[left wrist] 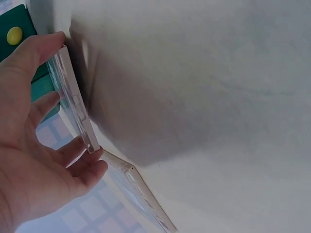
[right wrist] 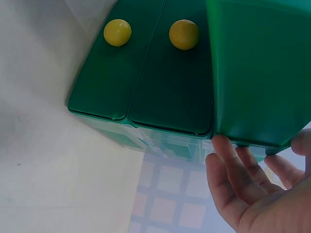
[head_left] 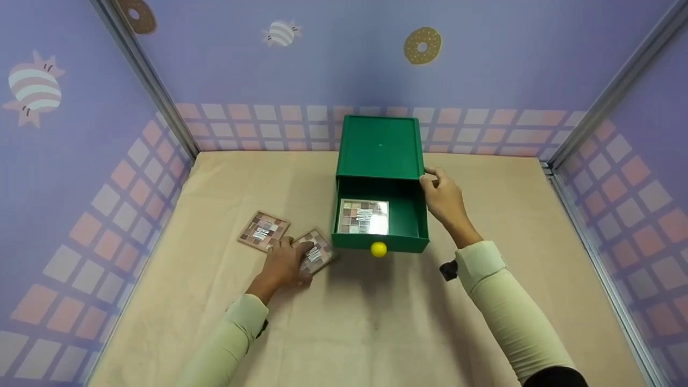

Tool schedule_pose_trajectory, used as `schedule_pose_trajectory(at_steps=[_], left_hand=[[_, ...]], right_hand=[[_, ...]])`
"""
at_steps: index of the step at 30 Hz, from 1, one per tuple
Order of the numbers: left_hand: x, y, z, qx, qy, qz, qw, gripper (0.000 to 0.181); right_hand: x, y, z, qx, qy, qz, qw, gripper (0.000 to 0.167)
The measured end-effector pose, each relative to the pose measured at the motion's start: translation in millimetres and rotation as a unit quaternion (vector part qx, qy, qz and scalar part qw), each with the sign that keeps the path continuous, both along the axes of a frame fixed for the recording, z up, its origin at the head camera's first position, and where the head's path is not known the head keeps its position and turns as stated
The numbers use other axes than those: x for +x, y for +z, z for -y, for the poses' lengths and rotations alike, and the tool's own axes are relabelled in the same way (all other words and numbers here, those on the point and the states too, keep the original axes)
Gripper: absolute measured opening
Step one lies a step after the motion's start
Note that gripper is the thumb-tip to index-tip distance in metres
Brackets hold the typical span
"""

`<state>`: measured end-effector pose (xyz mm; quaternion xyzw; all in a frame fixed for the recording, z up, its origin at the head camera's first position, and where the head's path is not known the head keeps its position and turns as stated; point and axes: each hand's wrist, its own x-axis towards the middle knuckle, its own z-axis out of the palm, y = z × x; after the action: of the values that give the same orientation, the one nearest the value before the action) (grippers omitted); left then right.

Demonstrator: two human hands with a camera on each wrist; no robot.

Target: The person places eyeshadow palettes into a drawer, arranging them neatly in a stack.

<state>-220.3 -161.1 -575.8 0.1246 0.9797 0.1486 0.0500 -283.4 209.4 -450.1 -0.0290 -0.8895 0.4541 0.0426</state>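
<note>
Held palette: the checked compact (head_left: pixel 318 257) is at the left hand, just left of the drawer; the left wrist view shows it edge-on and tilted.
Left grip: the left hand (head_left: pixel 284 264) pinches it, thumb at one edge, fingertips at the opposite edge.
Loose palette: a similar one (head_left: pixel 259 228) lies flat, farther left, close to the left hand's fingers; whether the two palettes touch is hard to tell.
Drawer: the green top drawer (head_left: pixel 407 220) is pulled out, with a yellow knob (head_left: pixel 379 249) on its front.
Drawer palette: a third one (head_left: pixel 355 217) lies face up inside, at the left side, glare across its right part.
Right grip: the right hand (head_left: pixel 445 200) rests at the right side, by the front edge of the cabinet; fingers and thumb are apart, tips touching the green plastic.
Cabinet: a green box (head_left: pixel 380 146), standing near the back wall.
Lower drawers: two closed fronts (right wrist: pixel 172 92) below the pulled-out one, each with a yellow knob.
Sleeves: pale green (head_left: pixel 516 301), cuffs turned back.
Table: covered in beige cloth (head_left: pixel 376 333).
Walls: lilac (head_left: pixel 344 64), with checks along the bottom, doughnuts (head_left: pixel 422 45) and sweets (head_left: pixel 282 33) printed above.
</note>
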Motion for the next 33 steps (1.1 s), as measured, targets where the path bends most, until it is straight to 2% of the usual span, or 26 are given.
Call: schedule_pose_trajectory(at_steps=[4,9,12,18,21,26,30,33], left_hand=[[0.0,3.0,4.0,0.024,0.005,0.009,0.9997,0.085],[-1.2,9.6,11.3,0.084,0.017,0.019,0.9962,0.088],[-2.8,14.5,15.9,0.115,0.023,0.011,0.9931,0.085],[-7.6,28.9,23.6,0.163,0.043,-0.032,0.9851,0.08],[-10.3,40.0,27.8,0.19,0.049,-0.044,0.9796,0.081],[-13.5,63.8,34.9,0.234,0.053,-0.032,0.9704,0.083],[-16.1,85.7,35.8,0.252,0.038,-0.024,0.9666,0.083],[-16.5,103.3,32.8,0.252,0.016,-0.021,0.9675,0.083]], right_hand=[[0.7,0.7,0.1,0.001,0.003,-0.001,1.0,0.051],[1.5,2.1,0.4,-0.003,0.004,-0.005,1.0,0.049],[1.2,2.0,0.8,-0.004,0.002,-0.006,1.0,0.049],[0.4,1.5,0.7,-0.002,-0.001,-0.004,1.0,0.049],[0.8,1.6,0.4,0.0,0.001,-0.004,1.0,0.049],[1.2,2.0,0.6,-0.003,0.006,-0.008,0.9999,0.05],[0.7,1.6,0.4,-0.005,0.007,-0.009,0.9999,0.049],[0.7,1.3,0.3,-0.002,0.006,-0.01,0.9999,0.049]])
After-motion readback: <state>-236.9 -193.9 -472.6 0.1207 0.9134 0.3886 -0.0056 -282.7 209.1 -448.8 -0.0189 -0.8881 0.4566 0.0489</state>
